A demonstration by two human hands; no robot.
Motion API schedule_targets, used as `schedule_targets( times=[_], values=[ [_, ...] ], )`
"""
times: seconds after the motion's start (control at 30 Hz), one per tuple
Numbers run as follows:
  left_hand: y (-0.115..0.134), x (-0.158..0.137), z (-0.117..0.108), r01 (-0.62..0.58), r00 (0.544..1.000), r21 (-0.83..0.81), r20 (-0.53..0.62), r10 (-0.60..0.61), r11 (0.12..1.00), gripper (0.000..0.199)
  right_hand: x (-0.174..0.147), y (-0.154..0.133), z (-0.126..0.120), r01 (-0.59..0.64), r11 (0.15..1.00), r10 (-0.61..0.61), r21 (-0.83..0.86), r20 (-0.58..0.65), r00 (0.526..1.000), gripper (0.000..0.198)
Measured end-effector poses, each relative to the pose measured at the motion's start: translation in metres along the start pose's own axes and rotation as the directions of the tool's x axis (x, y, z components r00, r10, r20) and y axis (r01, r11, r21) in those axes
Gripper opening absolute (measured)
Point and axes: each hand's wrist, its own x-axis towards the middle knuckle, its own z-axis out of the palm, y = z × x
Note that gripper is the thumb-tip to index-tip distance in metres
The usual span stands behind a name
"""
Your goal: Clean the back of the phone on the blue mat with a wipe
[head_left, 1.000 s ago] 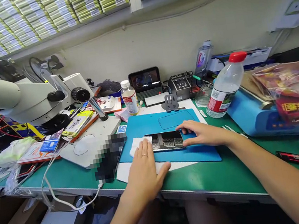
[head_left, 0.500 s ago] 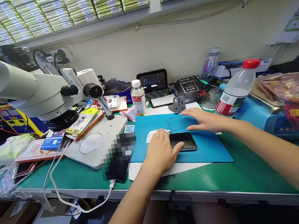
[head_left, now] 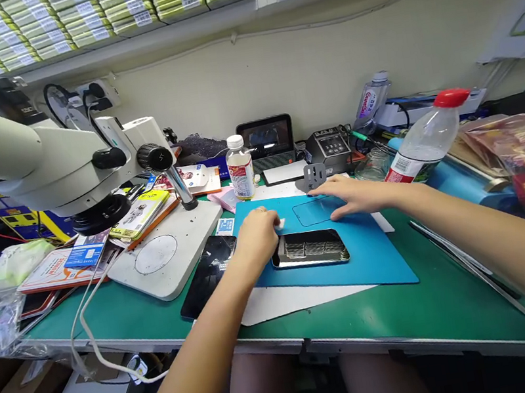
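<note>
My left hand (head_left: 258, 237) is closed at the left of the blue mat (head_left: 377, 264), with a bit of white tissue (head_left: 281, 224) poking out beside its fingers. Just right of that hand lies a phone (head_left: 309, 249), its dark, shiny face upward and reflecting light. Behind the phone, a thin clear panel with a black outline (head_left: 315, 222) rests on the mat. Over the right end of this panel is my right hand (head_left: 349, 196), thumb and fingers apart. Whether its fingertips touch the panel I cannot tell.
A second dark phone (head_left: 208, 275) lies left of the mat, near the microscope base (head_left: 169, 238). A white-capped bottle (head_left: 240, 170), a metal bracket (head_left: 313, 176) and a small screen (head_left: 267, 139) stand behind. At right are a red-capped bottle (head_left: 426, 141) and long thin strips (head_left: 485, 277).
My left hand has lifted off the phone, moved left and closed up with the white tissue. The phone is now fully uncovered. My right hand stays over the panel. The view has shifted slightly.
</note>
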Motion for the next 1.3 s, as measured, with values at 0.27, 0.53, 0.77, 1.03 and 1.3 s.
schedule_targets(
  times=[0.27, 0.53, 0.77, 1.03, 1.3],
  values=[
    [0.005, 0.027, 0.012, 0.014, 0.99, 0.005, -0.142, -0.013, 1.0, 0.026, 0.011, -0.006, -0.002, 0.026, 0.997, -0.023, -0.069, 0.045, 0.999, 0.088],
    [0.014, 0.015, 0.022, -0.036, 0.976, -0.236, -0.219, -0.017, 0.971, 0.056, -0.008, -0.014, -0.004, 0.022, 0.984, -0.041, -0.174, -0.102, 0.994, 0.082],
    [0.024, 0.005, 0.019, -0.217, 0.974, -0.58, -0.082, 0.209, 0.785, 0.077, -0.031, -0.066, 0.007, 0.339, 0.733, 0.176, 0.59, -0.646, 0.743, 0.073],
    [0.034, 0.003, 0.013, -0.313, 0.926, -0.691, -0.068, 0.372, 0.652, 0.071, -0.039, -0.093, 0.038, 0.352, 0.552, 0.291, 0.756, -0.571, 0.768, 0.077],
    [0.014, -0.019, -0.01, -0.131, 0.955, -0.478, 0.175, 0.24, 0.868, 0.093, -0.066, -0.073, 0.048, 0.25, 0.674, 0.17, 0.695, -0.476, 0.863, 0.095]
  ],
)
